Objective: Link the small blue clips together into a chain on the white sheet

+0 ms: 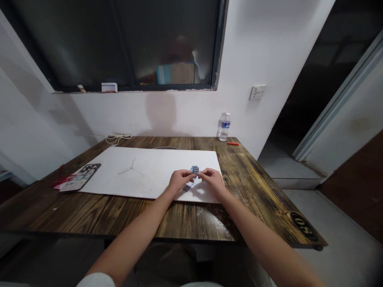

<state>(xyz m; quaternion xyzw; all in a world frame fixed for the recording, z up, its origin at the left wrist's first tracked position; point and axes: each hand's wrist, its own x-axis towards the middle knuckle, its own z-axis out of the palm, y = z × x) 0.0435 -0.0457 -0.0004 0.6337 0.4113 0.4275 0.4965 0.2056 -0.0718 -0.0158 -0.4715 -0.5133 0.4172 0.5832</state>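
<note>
From my feed, the left hand [179, 180] and the right hand [213, 181] are both closed in, fingers curled, and they meet over a white sheet [143, 171] laid on a dark, scorched-wood table [119, 217]. Between their fingertips [190, 173] they pinch a small blue-and-black strip [195, 170], held up at the sheet's right side. At this resolution I can't make out exactly what the strip is, though it looks printed. A similar small piece [187, 188] lies flat on the sheet, just beside the left hand.

A thin Y-shaped mark [130, 168] shows on the sheet, well left of the hands. At the sheet's left edge, a patterned phone case [81, 177] rests on the table with a red scrap [61, 182] at its far end. Along the far edge of the table, a clear plastic water bottle [224, 127] stands upright, and a red stick [233, 143] lies just to its right. A white cord [118, 138] runs along the wall behind the table's far left corner.

Above the table I can see a white wall socket [257, 92] and a dark-framed window [119, 44]. A round black "08" sticker [303, 226] marks the table's near right corner.
</note>
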